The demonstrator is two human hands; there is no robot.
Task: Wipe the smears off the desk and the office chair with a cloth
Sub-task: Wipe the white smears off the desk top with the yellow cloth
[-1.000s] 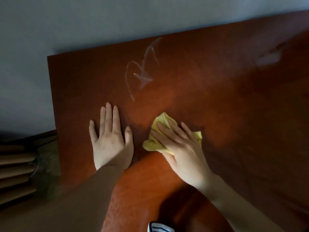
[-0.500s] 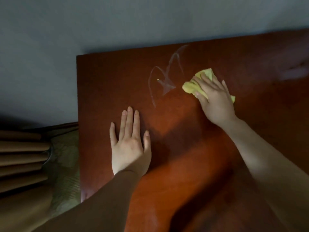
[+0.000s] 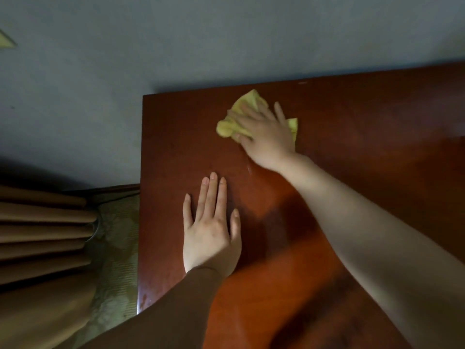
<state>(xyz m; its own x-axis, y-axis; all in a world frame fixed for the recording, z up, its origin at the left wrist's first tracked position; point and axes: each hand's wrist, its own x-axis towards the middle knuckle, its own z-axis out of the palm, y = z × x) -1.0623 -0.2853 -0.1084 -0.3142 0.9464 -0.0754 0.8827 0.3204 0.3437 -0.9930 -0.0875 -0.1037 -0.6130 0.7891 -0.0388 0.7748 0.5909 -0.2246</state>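
A reddish-brown wooden desk (image 3: 352,137) fills the right of the view, its far edge against a grey wall. My right hand (image 3: 264,132) presses a crumpled yellow cloth (image 3: 247,103) flat onto the desk near the far left corner, fingers spread over it and blurred by motion. The cloth covers the spot where the white smear was; only a short faint streak (image 3: 249,168) shows just below the hand. My left hand (image 3: 211,227) lies flat on the desk, fingers straight, nearer to me. The office chair is out of view.
The desk's left edge (image 3: 140,222) drops off to a patterned floor (image 3: 118,248). Brown pleated curtains (image 3: 42,235) hang at the left. The grey wall (image 3: 176,41) stands right behind the desk.
My right hand has swept the cloth left and further away, over the white smear, which no longer shows. The left hand stays flat in place. The view has shifted leftward.
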